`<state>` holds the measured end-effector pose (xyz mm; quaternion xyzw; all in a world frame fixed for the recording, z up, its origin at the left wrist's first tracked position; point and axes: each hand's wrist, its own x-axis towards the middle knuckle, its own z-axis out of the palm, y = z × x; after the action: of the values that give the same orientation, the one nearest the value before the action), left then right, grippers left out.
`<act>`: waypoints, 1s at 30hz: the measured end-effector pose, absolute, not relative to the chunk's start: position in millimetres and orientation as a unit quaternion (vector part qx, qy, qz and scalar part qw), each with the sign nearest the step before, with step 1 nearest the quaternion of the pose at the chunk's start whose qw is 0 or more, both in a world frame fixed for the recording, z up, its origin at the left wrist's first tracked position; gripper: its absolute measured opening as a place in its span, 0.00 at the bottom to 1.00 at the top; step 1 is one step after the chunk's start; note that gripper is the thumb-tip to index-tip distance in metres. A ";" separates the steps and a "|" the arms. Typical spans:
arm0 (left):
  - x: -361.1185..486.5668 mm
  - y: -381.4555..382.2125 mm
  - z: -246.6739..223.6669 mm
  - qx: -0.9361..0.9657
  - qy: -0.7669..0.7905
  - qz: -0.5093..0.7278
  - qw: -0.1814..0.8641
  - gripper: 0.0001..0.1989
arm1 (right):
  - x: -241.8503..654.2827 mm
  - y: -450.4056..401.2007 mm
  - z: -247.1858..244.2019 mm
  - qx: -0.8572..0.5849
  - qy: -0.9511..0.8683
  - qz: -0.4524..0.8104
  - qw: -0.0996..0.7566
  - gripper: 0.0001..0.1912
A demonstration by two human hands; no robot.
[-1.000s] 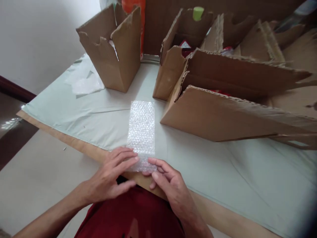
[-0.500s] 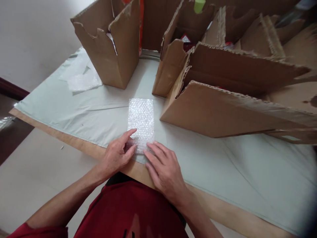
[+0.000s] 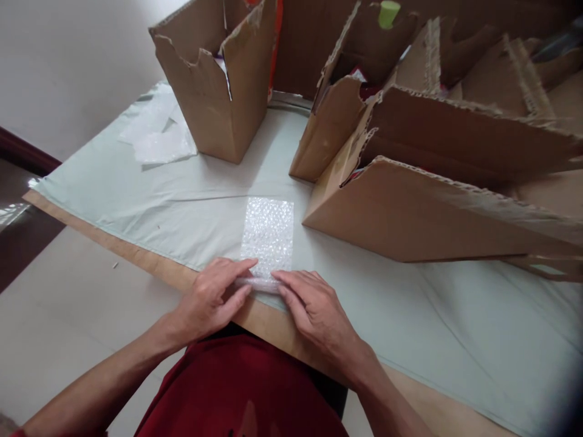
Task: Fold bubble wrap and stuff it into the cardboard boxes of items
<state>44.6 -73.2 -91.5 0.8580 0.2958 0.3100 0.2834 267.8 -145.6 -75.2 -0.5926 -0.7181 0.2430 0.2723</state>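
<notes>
A sheet of clear bubble wrap (image 3: 268,233) lies flat on the pale green cloth near the table's front edge. Its near end is rolled or folded over into a narrow band. My left hand (image 3: 218,291) grips the left end of that band between thumb and fingers. At the right end, my right hand (image 3: 314,303) pinches it the same way. Whether anything is wrapped inside the band, I cannot tell.
A tall cardboard box (image 3: 214,91) stands at the back left, beside more bubble wrap pieces (image 3: 164,142). Long cut-open cardboard boxes (image 3: 410,212) with dividers fill the right back. A light green object (image 3: 388,14) shows above them. The cloth (image 3: 432,328) covers a brown tabletop.
The near end of the bubble wrap has been turned up into a tighter roll. My right hand has changed from lying on the sheet to pinching the roll. The view has shifted slightly.
</notes>
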 end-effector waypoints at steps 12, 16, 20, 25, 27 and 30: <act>57.9 -66.2 -104.6 0.850 0.346 0.325 0.228 0.19 | 266.9 -145.0 -94.2 -0.569 -0.781 0.058 0.252 0.12; 46.9 -73.8 -98.8 0.874 0.317 0.310 0.202 0.20 | 271.1 -142.8 -83.3 -0.564 -0.770 0.111 0.276 0.13; 42.3 -77.9 -97.4 0.868 0.284 0.303 0.271 0.19 | 274.1 -148.4 -68.3 -0.583 -0.739 0.230 0.245 0.14; 53.4 -71.0 -100.3 0.845 0.332 0.323 0.268 0.14 | 273.8 -151.6 -74.9 -0.636 -0.707 0.114 0.288 0.15; 57.9 -67.6 -101.9 0.843 0.346 0.320 0.260 0.14 | 273.3 -152.5 -80.6 -0.634 -0.712 0.047 0.298 0.16; 61.3 -65.4 -104.5 0.839 0.370 0.311 0.251 0.15 | 272.4 -150.5 -87.2 -0.595 -0.758 0.033 0.267 0.14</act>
<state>61.3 -65.4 -104.5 0.8386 0.3701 0.3111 0.2510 272.4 -150.5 -87.2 -0.5947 -0.7577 0.0329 0.2667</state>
